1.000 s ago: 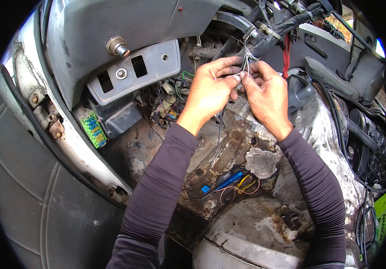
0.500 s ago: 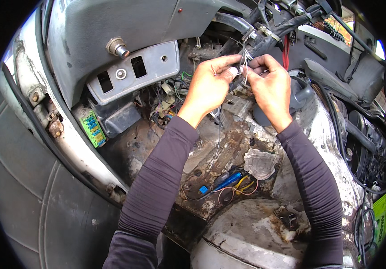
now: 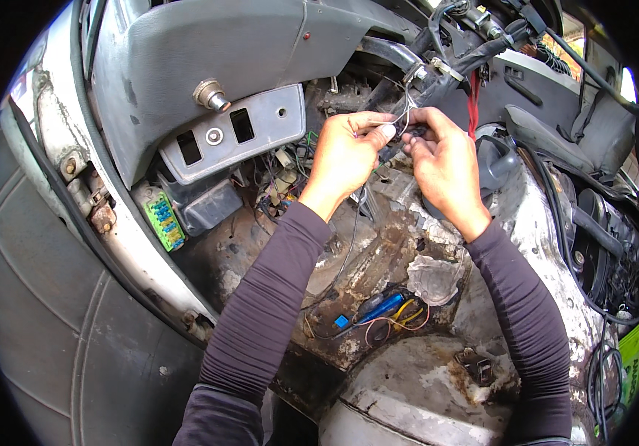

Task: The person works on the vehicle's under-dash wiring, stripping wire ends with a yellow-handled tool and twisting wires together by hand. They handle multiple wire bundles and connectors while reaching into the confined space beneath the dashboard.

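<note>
Thin pale wires (image 3: 409,102) hang down from the steering column (image 3: 438,78) between my two hands. My left hand (image 3: 351,154) pinches them between thumb and forefinger. Close beside it, my right hand (image 3: 444,165) has its fingers curled and its thumb pressed to the fingertips at the wires' lower part; its exact hold is partly hidden by the fingers. One dark thin wire (image 3: 354,223) trails down toward the floor under the left hand.
A grey switch panel (image 3: 266,119) and a green fuse box (image 3: 163,221) sit at left, near tangled wiring (image 3: 279,182). On the rusty floor lie a blue-handled tool (image 3: 381,307), yellow-handled pliers (image 3: 403,311) and loose wire. Red wires (image 3: 473,104) hang at right.
My right hand's thumb and fingertips have drawn slightly away from the left hand's and curled more. The left hand still pinches the wires. The whole view has shifted a little.
</note>
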Demonstrator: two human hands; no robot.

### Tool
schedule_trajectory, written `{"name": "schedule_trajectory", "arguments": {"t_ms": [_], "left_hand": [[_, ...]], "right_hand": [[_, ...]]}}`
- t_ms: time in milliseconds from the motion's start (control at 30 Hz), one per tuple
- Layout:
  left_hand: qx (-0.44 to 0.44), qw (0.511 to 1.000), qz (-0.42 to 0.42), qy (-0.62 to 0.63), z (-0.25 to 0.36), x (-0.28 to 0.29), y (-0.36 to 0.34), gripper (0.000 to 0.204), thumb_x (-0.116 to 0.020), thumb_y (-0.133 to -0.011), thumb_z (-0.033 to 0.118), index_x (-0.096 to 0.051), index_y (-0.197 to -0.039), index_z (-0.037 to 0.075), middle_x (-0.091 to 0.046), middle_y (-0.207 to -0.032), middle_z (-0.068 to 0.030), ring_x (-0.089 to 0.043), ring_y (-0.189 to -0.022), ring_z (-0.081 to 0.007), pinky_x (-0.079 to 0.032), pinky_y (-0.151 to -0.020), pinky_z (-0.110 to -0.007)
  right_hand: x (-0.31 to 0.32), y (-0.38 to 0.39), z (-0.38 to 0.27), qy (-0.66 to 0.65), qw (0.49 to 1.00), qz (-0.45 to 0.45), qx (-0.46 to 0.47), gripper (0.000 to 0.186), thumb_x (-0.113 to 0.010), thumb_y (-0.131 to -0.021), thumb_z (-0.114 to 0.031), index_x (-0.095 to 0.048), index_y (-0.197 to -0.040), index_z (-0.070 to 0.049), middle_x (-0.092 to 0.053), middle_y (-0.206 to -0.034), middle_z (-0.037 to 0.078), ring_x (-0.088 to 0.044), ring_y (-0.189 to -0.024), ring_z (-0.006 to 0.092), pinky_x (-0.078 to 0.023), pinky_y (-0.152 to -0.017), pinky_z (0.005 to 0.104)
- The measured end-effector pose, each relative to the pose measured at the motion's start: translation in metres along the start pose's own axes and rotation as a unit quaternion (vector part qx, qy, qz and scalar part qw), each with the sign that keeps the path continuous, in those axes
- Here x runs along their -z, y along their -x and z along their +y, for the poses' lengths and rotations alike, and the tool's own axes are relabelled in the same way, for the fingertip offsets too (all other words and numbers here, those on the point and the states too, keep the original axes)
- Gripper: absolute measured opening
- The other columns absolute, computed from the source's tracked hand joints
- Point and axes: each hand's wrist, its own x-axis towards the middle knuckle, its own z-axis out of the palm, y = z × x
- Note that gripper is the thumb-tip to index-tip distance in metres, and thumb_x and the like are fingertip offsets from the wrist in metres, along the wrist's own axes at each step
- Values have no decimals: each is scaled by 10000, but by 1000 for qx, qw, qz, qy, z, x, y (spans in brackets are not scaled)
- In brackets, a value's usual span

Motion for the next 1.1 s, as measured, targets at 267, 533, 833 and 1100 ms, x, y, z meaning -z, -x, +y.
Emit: {"name": "schedule_trajectory", "arguments": {"t_ms": [267, 533, 833, 1100], "left_hand": [[13, 1000, 4, 27, 3, 0, 4, 223, -716, -973, 49, -755, -1178, -31, -749, -864, -31, -558, -615, -44, -483, -560, -233], [67, 994, 3, 82, 12, -4, 2, 325, -759, -958, 110, -719, -1250, -25, -724, -859, -21, -544, -622, -35, -348, -466, -193], [44, 998, 47, 0, 13, -1, 3, 255, -792, -913, 93, -767, -1134, -32, -757, -838, -59, -602, -629, -72, -448, -539, -235], [-157, 944, 169, -235, 10, -18, 23, 149, -716, -920, 52, -759, -1038, -29, -703, -724, -107, -583, -581, -80, -476, -571, -285]], "right_hand": [[-15, -4, 2, -139, 984, 71, -87, 105, -694, -915, 8, -684, -1014, 43, -775, -886, 121, -731, -765, 136, -555, -674, 300], [-16, -1, 5, -91, 987, 89, -99, 138, -687, -914, 23, -730, -1041, 53, -771, -861, 102, -695, -763, 90, -538, -685, 272], [-20, 6, -5, -108, 991, 71, -39, 409, -606, -886, 34, -577, -1294, 61, -755, -911, 228, -745, -786, 302, -586, -750, 406], [0, 11, -8, 104, 994, 7, 31, 454, -595, -850, 35, -566, -1304, 26, -734, -980, 288, -745, -881, 418, -602, -789, 481]]}}
